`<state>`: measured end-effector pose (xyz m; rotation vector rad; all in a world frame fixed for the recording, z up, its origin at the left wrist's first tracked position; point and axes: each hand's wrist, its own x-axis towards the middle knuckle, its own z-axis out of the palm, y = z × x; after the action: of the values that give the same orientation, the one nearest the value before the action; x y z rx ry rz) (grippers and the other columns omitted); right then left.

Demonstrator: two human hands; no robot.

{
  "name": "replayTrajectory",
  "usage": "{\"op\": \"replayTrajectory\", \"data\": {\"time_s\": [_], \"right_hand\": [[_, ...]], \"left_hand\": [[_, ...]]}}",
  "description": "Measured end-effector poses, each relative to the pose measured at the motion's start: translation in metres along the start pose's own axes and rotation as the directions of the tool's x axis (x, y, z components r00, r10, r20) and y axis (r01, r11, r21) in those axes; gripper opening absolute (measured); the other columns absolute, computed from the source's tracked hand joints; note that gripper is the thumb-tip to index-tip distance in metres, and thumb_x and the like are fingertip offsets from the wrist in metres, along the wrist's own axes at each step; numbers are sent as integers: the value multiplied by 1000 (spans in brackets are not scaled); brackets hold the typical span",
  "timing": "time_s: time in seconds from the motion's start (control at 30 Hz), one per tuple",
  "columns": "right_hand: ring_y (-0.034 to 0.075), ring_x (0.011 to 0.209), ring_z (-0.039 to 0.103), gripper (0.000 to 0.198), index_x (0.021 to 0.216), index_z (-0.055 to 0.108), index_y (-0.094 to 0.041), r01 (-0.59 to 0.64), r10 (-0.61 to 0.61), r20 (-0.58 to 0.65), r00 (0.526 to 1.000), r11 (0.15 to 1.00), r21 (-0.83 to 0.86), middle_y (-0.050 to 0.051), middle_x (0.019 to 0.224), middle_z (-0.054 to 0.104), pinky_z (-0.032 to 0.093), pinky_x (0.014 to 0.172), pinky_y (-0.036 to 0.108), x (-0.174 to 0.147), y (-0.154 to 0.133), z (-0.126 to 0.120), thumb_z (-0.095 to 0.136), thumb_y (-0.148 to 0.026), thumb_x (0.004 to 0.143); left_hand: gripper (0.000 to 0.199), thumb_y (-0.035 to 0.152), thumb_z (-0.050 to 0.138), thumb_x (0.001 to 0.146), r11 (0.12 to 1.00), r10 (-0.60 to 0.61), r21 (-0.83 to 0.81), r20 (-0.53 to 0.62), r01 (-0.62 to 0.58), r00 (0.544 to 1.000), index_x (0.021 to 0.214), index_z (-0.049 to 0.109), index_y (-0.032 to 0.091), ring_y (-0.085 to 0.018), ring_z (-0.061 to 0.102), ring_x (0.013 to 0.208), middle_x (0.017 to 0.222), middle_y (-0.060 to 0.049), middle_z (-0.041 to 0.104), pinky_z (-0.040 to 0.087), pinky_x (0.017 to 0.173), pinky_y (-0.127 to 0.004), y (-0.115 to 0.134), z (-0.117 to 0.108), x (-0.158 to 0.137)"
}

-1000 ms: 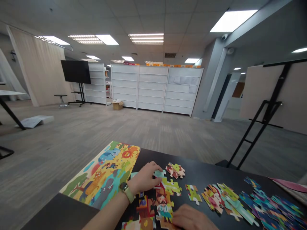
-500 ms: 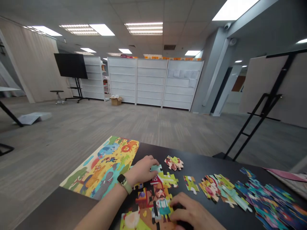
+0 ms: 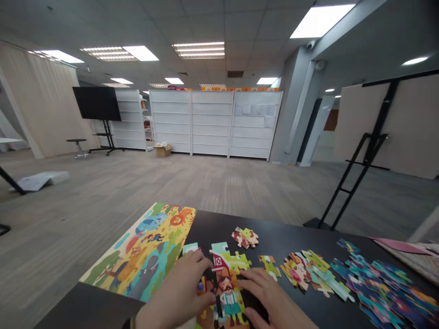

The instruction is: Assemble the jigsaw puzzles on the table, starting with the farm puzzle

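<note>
A partly joined jigsaw puzzle with a bearded farmer and a red barn lies on the black table, with a dark gap running down its left part. My left hand covers its left section, fingers bent onto the pieces and thumb near the gap. Along the right edge, my right hand grips with curved fingers, thumb lower down. A pale-blue piece shows beyond my left fingers. Just past my right hand is a loose green piece. Pieces under my left palm are hidden.
An animal picture board lies at the left. Small piles of puzzle pieces and farm pieces sit behind and right; a dark-blue pile lies farther right. Beyond the table stand an easel-like stand and white shelves.
My left hand has come back from the puzzle's top to its left side, closer to me. My right hand stays at the right edge, its fingers more extended. The view has shifted slightly.
</note>
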<state>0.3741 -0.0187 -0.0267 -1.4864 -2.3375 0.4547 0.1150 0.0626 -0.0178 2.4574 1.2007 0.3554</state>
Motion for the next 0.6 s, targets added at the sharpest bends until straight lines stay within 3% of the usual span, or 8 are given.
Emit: {"op": "replayTrajectory", "data": {"time_s": [0.13,0.23,0.4,0.6], "right_hand": [[29,131,57,42,130,68,-24,-1,0,-70,998,1000,-22,10,137,67,48,111,45,0,-1,9,61,-20,90],[29,124,61,37,123,72,-21,-12,6,-87,996,998,-60,11,131,70,50,109,43,2,-1,16,58,-15,89],[25,117,62,36,117,72,-20,-5,3,-97,995,1000,-19,10,124,72,48,107,37,4,5,23,52,-9,90],[21,98,64,31,103,71,-21,15,-9,-99,995,998,60,5,103,73,51,88,30,9,10,28,46,-4,93]], "left_hand": [[62,33,81,69,997,-54,55,109,48,993,128,64,29,-39,54,125,137,-11,61,48,100,-50,-10,45,-24],[62,32,79,71,993,-49,110,47,44,998,130,63,30,-42,52,129,143,-12,58,51,96,-49,-21,66,-25],[37,26,70,76,996,-17,87,2,16,1000,113,69,29,-33,58,119,128,-8,64,50,93,-42,-10,49,-20],[17,20,64,76,997,-68,41,-17,69,998,91,68,25,-26,63,102,109,-4,64,49,85,-36,19,29,-8]]}}
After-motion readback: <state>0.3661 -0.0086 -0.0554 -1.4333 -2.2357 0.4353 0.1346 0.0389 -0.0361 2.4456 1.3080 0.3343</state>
